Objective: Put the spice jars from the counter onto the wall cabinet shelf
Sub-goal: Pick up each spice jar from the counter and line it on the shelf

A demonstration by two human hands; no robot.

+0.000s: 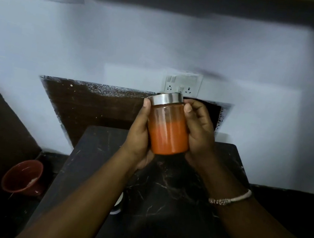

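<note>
— What takes up most of the view?
— A pale wall (161, 40), and below it a dark, marbled desk (173, 190).
— And the hands?
— The left hand (140, 134) and right hand (200, 132) are both raised above the desk, one on each side of a jar (168, 134).
— How do the fingers (146, 102) lie on it?
— They're curled round it, gripping. The jar sits between the palms. Both thumbs run up its near sides, with their tips just under the metal lid (165, 99), and the other fingers are hidden behind. It's clear of the desk, slightly tilted and over half full of orange powder.
— Anything smaller?
— A red cup (23, 176) sits low on the left, well apart. There's a socket plate (183, 83) on the wall behind the lid, and a bracelet (229, 200) on the right wrist.
</note>
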